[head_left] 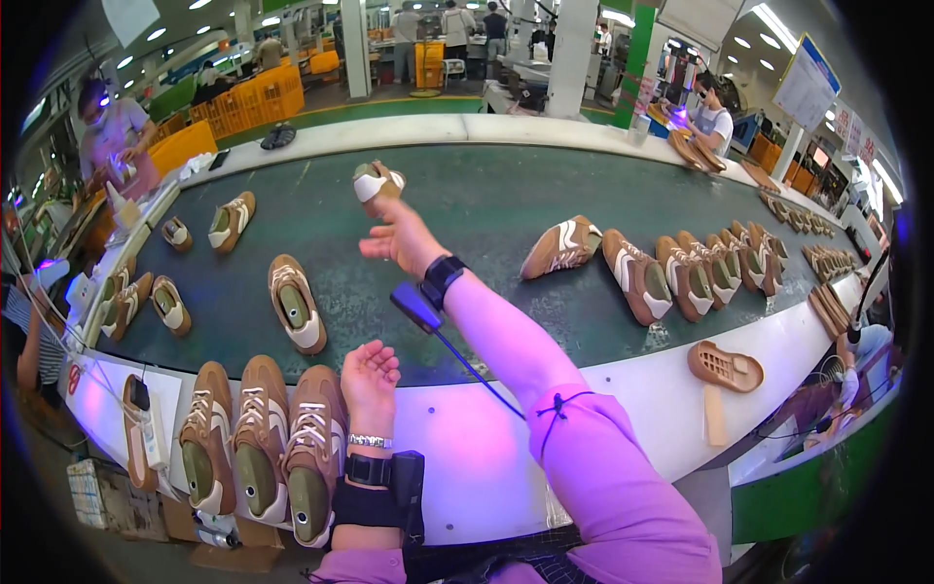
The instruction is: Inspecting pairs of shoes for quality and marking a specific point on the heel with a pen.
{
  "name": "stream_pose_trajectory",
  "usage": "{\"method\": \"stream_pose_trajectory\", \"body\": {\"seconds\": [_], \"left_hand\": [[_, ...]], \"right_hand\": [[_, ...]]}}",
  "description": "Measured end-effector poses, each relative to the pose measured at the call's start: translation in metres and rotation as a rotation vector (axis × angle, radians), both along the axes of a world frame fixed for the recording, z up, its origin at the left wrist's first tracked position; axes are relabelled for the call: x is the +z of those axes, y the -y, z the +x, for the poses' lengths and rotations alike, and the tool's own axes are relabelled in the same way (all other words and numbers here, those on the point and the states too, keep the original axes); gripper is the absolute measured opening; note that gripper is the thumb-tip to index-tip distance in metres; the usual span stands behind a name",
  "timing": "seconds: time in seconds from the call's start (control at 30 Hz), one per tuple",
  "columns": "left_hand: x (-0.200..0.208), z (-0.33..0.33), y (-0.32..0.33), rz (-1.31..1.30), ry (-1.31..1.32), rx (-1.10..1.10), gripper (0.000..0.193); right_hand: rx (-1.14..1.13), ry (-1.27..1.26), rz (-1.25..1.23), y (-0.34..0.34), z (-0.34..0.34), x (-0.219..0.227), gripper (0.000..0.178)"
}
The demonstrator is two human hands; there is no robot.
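My right hand (399, 238) reaches out over the dark green conveyor belt (486, 204). Its fingertips hold a brown and white shoe (377, 181) tipped up on end, with the opening facing me. A black watch and a small black device on a cable (416, 307) sit at that wrist. My left hand (370, 375) rests on the white near edge (467, 428), fingers loosely curled and holding nothing. Right beside it, three brown shoes (313, 448) stand in a row.
A single shoe (297, 304) lies on the belt to the near left, with more pairs (232, 219) farther left. A row of several shoes (637, 275) lies to the right. A loose sole (725, 367) sits on the white edge. Other people work at the left (112, 127) and far right (715, 115).
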State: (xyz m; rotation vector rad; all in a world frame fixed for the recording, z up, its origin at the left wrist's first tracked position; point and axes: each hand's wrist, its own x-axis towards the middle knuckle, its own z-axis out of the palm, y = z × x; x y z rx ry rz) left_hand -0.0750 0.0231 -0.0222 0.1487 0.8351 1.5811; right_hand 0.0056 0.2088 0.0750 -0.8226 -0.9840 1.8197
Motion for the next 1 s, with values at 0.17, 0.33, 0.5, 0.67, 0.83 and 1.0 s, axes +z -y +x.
{"method": "stream_pose_trajectory", "body": {"seconds": [0.17, 0.33, 0.5, 0.67, 0.83, 1.0], "left_hand": [[0.008, -0.003, 0.004, 0.058, -0.016, -0.045, 0.027], [-0.004, 0.002, -0.001, -0.006, -0.077, -0.135, 0.023], [-0.008, 0.005, 0.001, -0.044, -0.104, -0.133, 0.022], [-0.004, 0.012, 0.004, -0.012, -0.165, -0.146, 0.019], [0.001, 0.015, 0.002, -0.010, -0.215, -0.137, 0.016], [-0.001, 0.014, 0.000, 0.096, -0.379, -0.199, 0.022]], "right_hand": [[0.057, 1.241, 1.345, 0.034, 0.046, -0.066, 0.047], [-0.079, 2.209, 1.180, 0.001, 0.153, -0.077, 0.026], [-0.064, 2.080, 1.371, -0.027, 0.241, -0.075, 0.019], [0.197, 2.102, 1.448, -0.020, 0.235, -0.065, 0.015], [0.235, 1.862, 1.585, 0.024, 0.225, -0.016, 0.024], [-0.232, 1.335, 1.359, 0.078, 0.216, 0.065, 0.026]]}}
